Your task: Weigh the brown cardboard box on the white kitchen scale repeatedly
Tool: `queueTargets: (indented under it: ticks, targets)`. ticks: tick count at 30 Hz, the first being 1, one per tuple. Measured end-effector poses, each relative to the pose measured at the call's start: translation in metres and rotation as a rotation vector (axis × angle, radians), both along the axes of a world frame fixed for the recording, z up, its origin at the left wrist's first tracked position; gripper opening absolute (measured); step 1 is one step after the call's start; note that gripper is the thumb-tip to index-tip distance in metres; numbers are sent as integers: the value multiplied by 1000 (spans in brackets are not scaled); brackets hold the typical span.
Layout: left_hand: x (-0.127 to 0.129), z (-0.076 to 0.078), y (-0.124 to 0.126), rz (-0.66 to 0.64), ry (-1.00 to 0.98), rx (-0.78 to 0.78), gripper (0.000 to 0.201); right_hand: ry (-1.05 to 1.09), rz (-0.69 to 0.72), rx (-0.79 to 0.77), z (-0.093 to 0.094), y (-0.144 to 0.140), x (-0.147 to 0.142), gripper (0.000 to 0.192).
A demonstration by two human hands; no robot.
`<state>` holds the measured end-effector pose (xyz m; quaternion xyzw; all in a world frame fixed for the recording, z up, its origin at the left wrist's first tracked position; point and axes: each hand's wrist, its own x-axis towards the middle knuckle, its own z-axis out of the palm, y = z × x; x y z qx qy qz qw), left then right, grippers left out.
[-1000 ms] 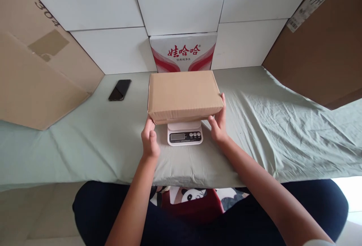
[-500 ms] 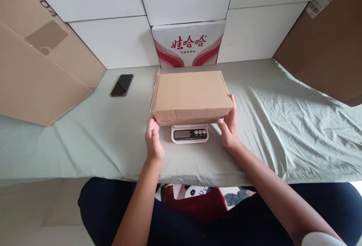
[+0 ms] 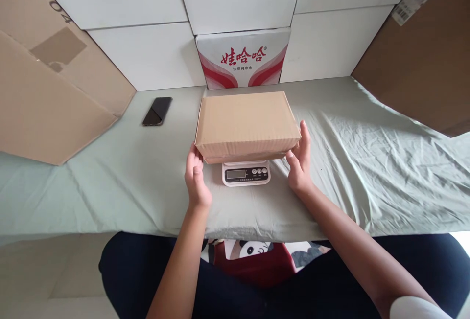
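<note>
Cardboard box (image 3: 246,124), closed and plain brown, positioned at centre frame on top of a small white digital scale (image 3: 246,172); only the scale's front panel with display and buttons visible below the box's near edge. Placement on the scale judged complete or nearly so: box level, apparently borne by the platform. Release not yet done. Display content too small to read.

Left hand (image 3: 196,178) at the lower-left corner of the box, fingers loosely apart, fingertips touching the corner, no firm clamp evident. Right hand (image 3: 299,161) open and flat against the right end of the box, fingers extended upward along the side, steadying rather than gripping.

Surroundings: pale green cloth (image 3: 367,162) over the work surface, wrinkled toward the right of frame. Black phone (image 3: 157,111) lying flat at centre left, well apart from the box. White carton with red print (image 3: 243,57) standing upright just behind the box. Large brown cardboard sheets leaning at upper left (image 3: 51,89) and upper right (image 3: 426,64). No obstruction near hands or scale.
</note>
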<state>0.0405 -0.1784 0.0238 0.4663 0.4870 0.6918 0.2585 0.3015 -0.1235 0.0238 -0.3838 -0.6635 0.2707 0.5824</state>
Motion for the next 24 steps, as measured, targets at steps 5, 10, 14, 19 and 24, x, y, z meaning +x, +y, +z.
queueTargets:
  ticks: [5, 10, 14, 19, 24]
  targets:
    - [-1, -2, 0, 11, 18, -26, 79, -26, -28, 21, 5, -2, 0, 75]
    - [0, 2, 0, -13, 13, -22, 79, -13, 15, 11, 4, 1, -1, 77]
    - [3, 4, -1, -78, 39, -30, 80, -7, 28, -19, 2, 1, -1, 81]
    - [4, 12, -1, -129, 69, 7, 83, 20, 62, -18, 10, 4, -5, 84]
    - [-10, 41, 41, -188, 97, 50, 81, 13, 46, 43, 38, 52, -14, 92]
